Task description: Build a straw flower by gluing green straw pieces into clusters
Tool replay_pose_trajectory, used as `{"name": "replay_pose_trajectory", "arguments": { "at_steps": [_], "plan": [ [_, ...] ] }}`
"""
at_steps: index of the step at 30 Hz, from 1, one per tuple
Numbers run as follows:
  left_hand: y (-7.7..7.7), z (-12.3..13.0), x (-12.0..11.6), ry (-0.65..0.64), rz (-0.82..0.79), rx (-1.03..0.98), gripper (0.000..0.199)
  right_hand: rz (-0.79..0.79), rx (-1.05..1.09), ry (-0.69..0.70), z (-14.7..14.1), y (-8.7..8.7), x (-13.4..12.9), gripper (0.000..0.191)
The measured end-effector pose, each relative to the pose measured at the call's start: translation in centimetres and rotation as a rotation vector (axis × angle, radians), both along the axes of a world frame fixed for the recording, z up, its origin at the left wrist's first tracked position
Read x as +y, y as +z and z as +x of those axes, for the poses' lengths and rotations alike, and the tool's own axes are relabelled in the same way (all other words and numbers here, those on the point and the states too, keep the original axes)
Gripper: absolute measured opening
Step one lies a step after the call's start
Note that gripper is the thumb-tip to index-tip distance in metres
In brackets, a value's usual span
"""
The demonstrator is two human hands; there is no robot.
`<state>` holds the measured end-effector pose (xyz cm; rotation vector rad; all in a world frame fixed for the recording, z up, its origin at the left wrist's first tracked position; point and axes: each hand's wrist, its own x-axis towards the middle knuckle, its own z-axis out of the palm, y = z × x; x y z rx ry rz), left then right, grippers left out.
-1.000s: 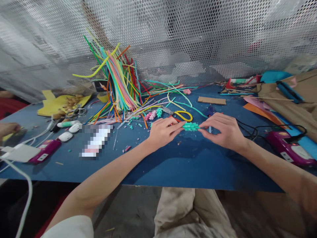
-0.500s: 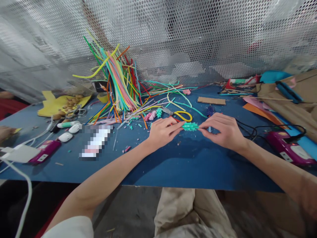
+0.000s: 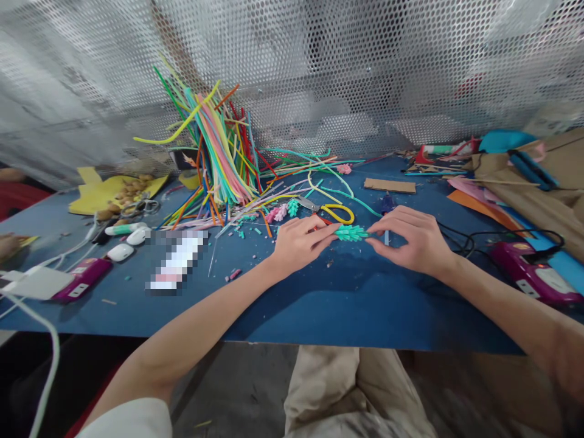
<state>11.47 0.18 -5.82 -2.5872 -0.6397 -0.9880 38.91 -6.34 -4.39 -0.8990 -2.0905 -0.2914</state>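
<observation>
A teal bundle of short fuzzy pieces is held just above the blue table. My left hand pinches its left end between thumb and fingers. At its right tip is my right hand, thumb and index finger almost together around the end; whether they press on it is hard to tell. Yellow-handled scissors lie just behind the bundle. Pink, pale pink and teal fuzzy clusters rest behind my left hand.
A big bunch of coloured pipe cleaners stands at the back left. Left are a phone-like pixelated object and a purple power strip; another sits right. A cardboard strip lies behind. A person's hand shows far left.
The fingers of my right hand have shifted very slightly at the bundle's right tip. My left hand has barely moved. The other person's hand at the far left has moved a little.
</observation>
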Motion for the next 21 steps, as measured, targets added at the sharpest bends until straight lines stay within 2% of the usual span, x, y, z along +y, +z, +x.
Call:
{"name": "replay_pose_trajectory", "arguments": {
  "at_steps": [15,21],
  "plan": [
    [0.04,0.07,0.01,-0.009,0.005,-0.002,0.026,-0.01,0.002,0.004,0.1,-0.17,0.12,0.013],
    [0.2,0.15,-0.16,0.014,-0.006,0.012,0.026,-0.011,-0.005,0.048,0.09,-0.11,0.07,0.014]
  ]
}}
